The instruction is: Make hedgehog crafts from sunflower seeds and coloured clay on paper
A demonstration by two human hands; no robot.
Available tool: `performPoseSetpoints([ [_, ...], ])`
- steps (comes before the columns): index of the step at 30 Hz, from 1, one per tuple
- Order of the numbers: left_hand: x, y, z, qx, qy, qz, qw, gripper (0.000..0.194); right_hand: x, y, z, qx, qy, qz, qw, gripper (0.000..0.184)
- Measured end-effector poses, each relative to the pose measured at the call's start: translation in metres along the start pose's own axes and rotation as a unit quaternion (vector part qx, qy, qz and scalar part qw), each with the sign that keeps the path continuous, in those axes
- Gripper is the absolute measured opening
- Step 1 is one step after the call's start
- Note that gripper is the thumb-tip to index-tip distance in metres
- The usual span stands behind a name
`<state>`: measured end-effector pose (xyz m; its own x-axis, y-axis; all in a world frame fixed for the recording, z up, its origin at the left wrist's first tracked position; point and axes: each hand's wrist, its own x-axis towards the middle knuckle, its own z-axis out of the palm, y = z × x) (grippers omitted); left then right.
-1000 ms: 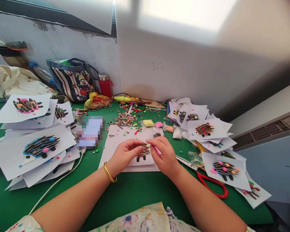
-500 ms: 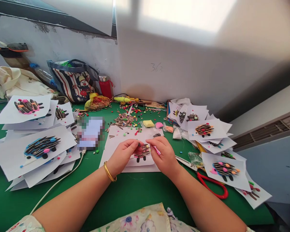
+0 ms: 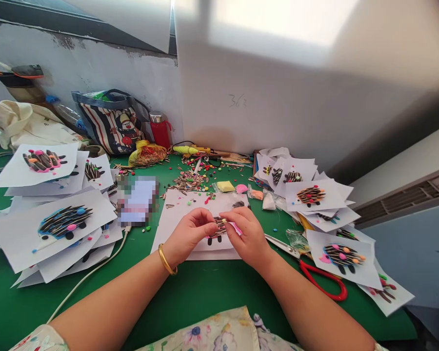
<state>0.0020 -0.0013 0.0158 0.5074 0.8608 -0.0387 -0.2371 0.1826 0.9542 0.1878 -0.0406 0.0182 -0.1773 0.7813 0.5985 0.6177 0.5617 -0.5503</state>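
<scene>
Both hands hover over a sheet with a hedgehog picture [image 3: 215, 236] made of striped sunflower seeds and dark and pink clay, partly hidden by my fingers. My right hand [image 3: 248, 237] pinches a tiny pale-yellow clay ball [image 3: 224, 221] between thumb and index finger. Close by on the left, my left hand [image 3: 193, 232], with a gold bangle [image 3: 166, 259] at the wrist, has its fingers curled toward the thumb; anything inside is too hidden to make out. White paper [image 3: 170, 226] lies beneath, with small coloured clay bits and a dark clay lump [image 3: 237, 204].
Stacks of seed hedgehog pictures [image 3: 91, 253] stand left, with more pictures [image 3: 346, 256] right. Red-handled scissors [image 3: 324, 280] lie beside my right forearm. A phone [image 3: 137, 202] with a cable is at left. Beyond are scattered seeds [image 3: 188, 181], yellow clay [image 3: 225, 186] and a red bottle [image 3: 160, 131].
A dark bit at my left fingertips no longer shows, and the left thumb has straightened toward the right hand. The pale-yellow ball now shows in my right fingertips.
</scene>
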Motion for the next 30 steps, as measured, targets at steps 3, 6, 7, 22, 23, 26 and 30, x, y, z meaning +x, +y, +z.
performPoseSetpoints([
  [3, -0.0007, 0.0011, 0.0004, 0.016, 0.012, -0.012, 1.0, 0.029, -0.0007, -0.0013, 0.0006, -0.001, -0.006, -0.002, 1.0, 0.028],
  [6, -0.0013, 0.0021, 0.0013, 0.038, 0.029, -0.021, 0.999, 0.03, -0.0013, -0.0015, 0.0013, 0.002, -0.004, -0.003, 1.0, 0.028],
  [7, -0.0014, 0.0025, 0.0017, 0.039, 0.031, -0.022, 0.998, 0.032, -0.0014, -0.0013, 0.0015, 0.003, -0.004, -0.003, 1.0, 0.029],
  [22, -0.0007, 0.0008, 0.0012, 0.008, 0.014, -0.023, 1.0, 0.029, -0.0027, 0.0019, 0.0017, 0.007, -0.008, 0.001, 1.0, 0.03],
  [23, -0.0006, 0.0009, 0.0013, 0.01, 0.012, -0.023, 1.0, 0.028, -0.0028, 0.0019, 0.0016, 0.007, -0.009, 0.004, 1.0, 0.03],
  [26, -0.0008, 0.0007, 0.0006, 0.025, 0.021, -0.021, 0.999, 0.025, -0.003, 0.0016, 0.0015, 0.009, -0.009, 0.004, 1.0, 0.03],
  [30, -0.0002, 0.0001, 0.0004, 0.018, 0.01, -0.017, 1.0, 0.024, -0.0024, 0.0007, 0.0015, 0.01, -0.01, 0.006, 1.0, 0.029],
])
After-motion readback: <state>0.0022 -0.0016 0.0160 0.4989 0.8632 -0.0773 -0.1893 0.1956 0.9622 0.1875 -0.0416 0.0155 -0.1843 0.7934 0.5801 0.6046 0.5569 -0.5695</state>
